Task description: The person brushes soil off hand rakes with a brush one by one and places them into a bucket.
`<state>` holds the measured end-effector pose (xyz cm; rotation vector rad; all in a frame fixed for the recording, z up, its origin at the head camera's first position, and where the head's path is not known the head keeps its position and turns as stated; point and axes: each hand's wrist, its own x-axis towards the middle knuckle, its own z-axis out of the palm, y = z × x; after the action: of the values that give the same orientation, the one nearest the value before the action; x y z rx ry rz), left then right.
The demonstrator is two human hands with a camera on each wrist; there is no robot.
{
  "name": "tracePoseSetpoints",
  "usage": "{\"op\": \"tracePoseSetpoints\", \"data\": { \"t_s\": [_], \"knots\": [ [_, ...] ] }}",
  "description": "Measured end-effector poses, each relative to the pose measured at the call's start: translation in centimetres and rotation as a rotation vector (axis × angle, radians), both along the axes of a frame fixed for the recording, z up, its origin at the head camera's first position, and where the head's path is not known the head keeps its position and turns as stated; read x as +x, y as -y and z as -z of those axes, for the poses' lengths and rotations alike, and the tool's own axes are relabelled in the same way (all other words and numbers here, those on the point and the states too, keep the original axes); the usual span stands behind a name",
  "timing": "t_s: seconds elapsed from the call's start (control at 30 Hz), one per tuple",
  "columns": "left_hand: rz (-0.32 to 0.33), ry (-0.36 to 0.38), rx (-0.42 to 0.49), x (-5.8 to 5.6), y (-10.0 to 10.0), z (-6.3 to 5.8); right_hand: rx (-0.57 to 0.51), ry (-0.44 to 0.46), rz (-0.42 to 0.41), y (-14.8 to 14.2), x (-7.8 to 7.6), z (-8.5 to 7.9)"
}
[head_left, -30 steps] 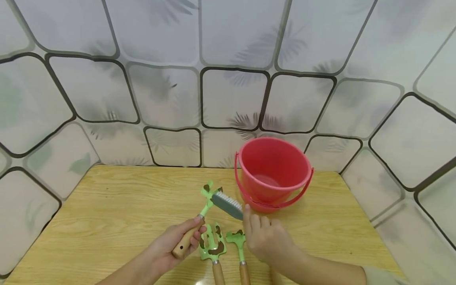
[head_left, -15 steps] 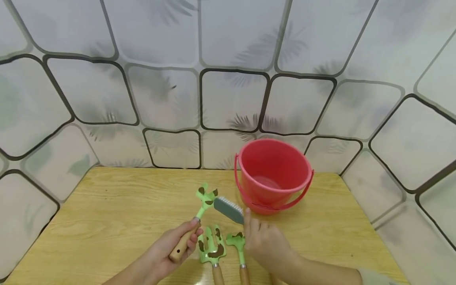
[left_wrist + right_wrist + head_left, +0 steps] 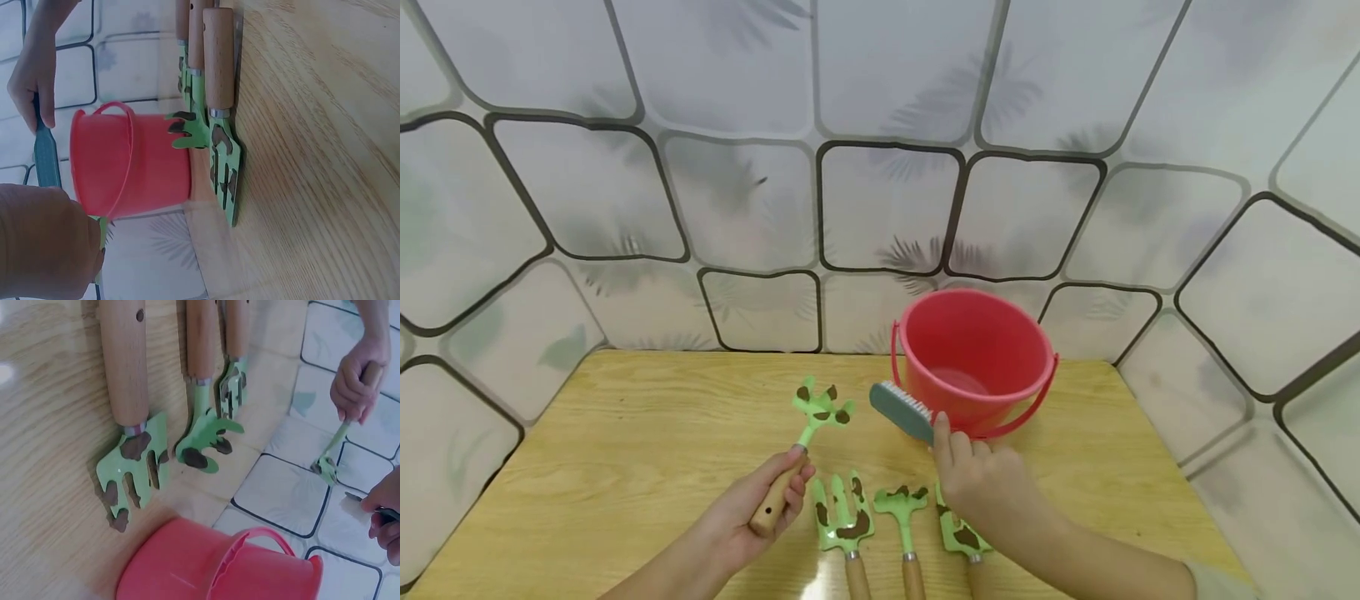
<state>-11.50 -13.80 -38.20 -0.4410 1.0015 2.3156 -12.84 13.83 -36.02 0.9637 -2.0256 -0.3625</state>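
Observation:
My left hand (image 3: 760,508) grips the wooden handle of a small green garden rake (image 3: 822,408), its prongs up and marked with brown patches. My right hand (image 3: 992,492) holds a grey-green scrub brush (image 3: 904,411), white bristles facing up, index finger stretched along its back end. A gap separates brush and rake in the head view. Beneath the hands lie a green hand fork (image 3: 847,521), another small rake (image 3: 906,517) and a second fork (image 3: 962,533), all with brown patches and wooden handles. The right hand partly hides that second fork.
A red bucket (image 3: 977,358) with its handle hanging down stands at the back right, overlapped by the brush in the head view. The wooden table (image 3: 647,450) meets a patterned wall covering (image 3: 760,208) at the back and sides.
The brush has moved right, away from the rake head and in front of the bucket. The rake has shifted left and turned more face-on. More of the second fork shows.

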Motion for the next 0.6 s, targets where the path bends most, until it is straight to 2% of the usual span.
{"op": "tracePoseSetpoints", "data": {
  "t_s": [0.2,0.43,0.6],
  "knots": [
    [-0.011,0.024,0.041,0.0,-0.7,-0.3,0.01,-0.031,-0.049,0.7,0.1,0.6],
    [-0.022,0.049,0.074,0.1,-1.5,-0.7,0.043,-0.075,-0.063,1.7,-0.1,1.0],
    [-0.013,0.056,0.077,0.2,-1.8,-0.9,0.037,-0.064,-0.045,2.5,-0.4,1.5]
  ]
}}
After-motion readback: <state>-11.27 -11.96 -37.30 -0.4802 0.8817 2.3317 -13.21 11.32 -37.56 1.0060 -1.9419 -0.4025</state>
